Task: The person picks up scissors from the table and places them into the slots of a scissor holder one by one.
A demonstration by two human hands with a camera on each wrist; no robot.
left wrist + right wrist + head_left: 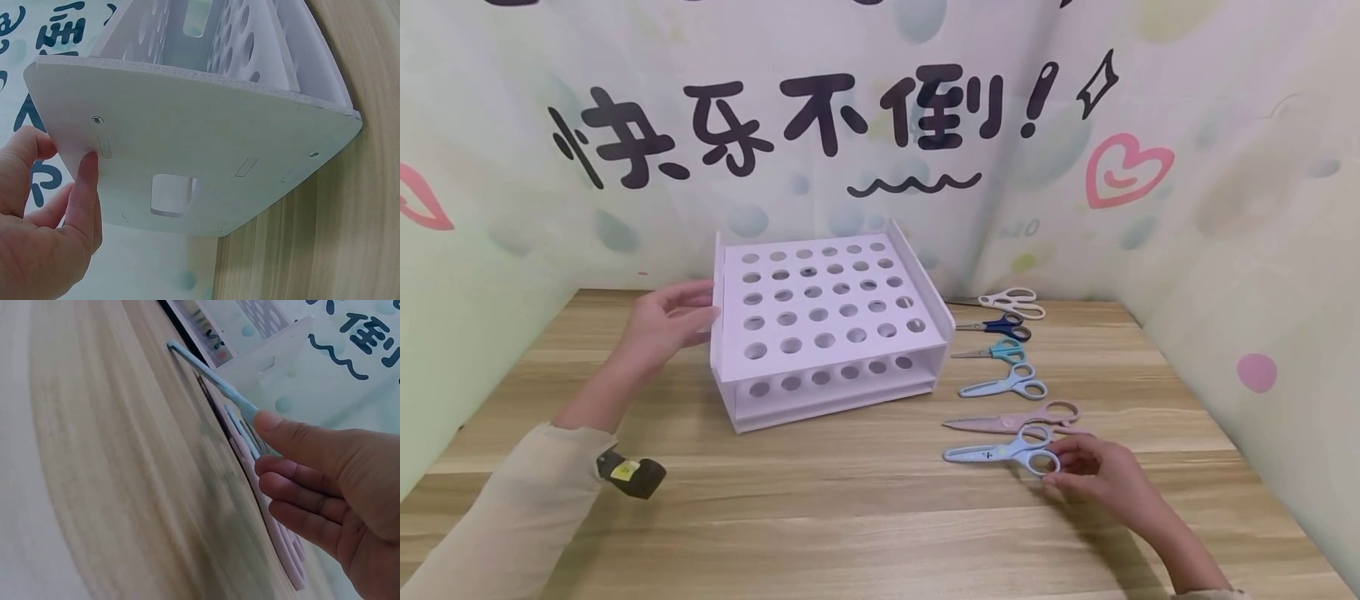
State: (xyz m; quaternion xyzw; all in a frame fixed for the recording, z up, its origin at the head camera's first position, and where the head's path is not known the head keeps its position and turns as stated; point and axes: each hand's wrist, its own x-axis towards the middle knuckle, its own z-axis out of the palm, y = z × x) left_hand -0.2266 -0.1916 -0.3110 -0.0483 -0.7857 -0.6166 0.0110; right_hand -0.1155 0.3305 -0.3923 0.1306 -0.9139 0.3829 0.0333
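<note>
While left hand [658, 329], relaxed, touches one rack [837, 326], right hand [1105, 478] pinches scissors [1017, 448]; six altogether.

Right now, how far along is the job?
Apparently done: five scissors lie in a row beside the white rack. In hand: the right hand pinches the nearest light-blue pair; the left hand touches the rack's side. Probably remaining: placing that pair, whether in the row or the rack I can't tell.

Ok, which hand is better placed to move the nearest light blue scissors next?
Probably the right hand: it pinches the light blue scissors by a handle, while the left hand touches the white rack on its left side.
</note>
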